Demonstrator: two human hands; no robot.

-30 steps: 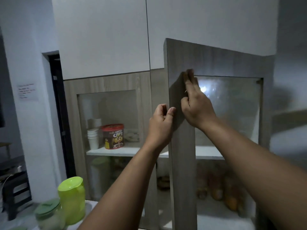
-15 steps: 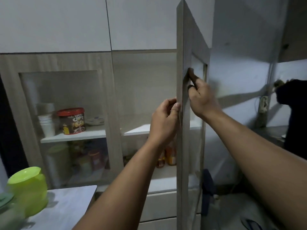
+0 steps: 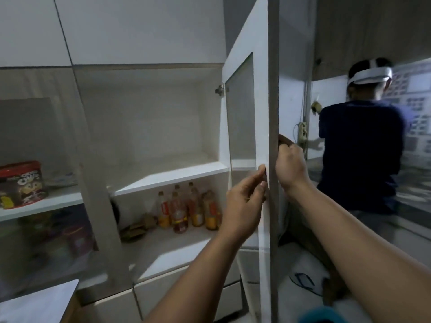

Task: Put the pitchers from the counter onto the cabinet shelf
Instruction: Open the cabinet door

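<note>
Right hand (image 3: 290, 167) grips the outer edge of the open cabinet door (image 3: 262, 117), fingers wrapped behind it. Left hand (image 3: 245, 205) pinches the same edge from inside. Upper cabinet shelf (image 3: 168, 178) bare; bottles (image 3: 186, 210) stand below. Pitchers out of view.

White inner face on the open cabinet door (image 3: 262, 113), grey wood-grain along its edge, frosted pale grey pane. White shelf (image 3: 172, 177) and off-white cabinet interior. Bottles (image 3: 186, 208) below with amber and yellow contents and red labels. Red-lidded tin (image 3: 21, 184) at far left, dark brown with white and yellow cartoon print. Dark navy shirt on a second person (image 3: 359, 155), white band around the head. Grey and white tile pattern on the far right wall (image 3: 417, 108). Teal patch at bottom edge, blurred.
</note>
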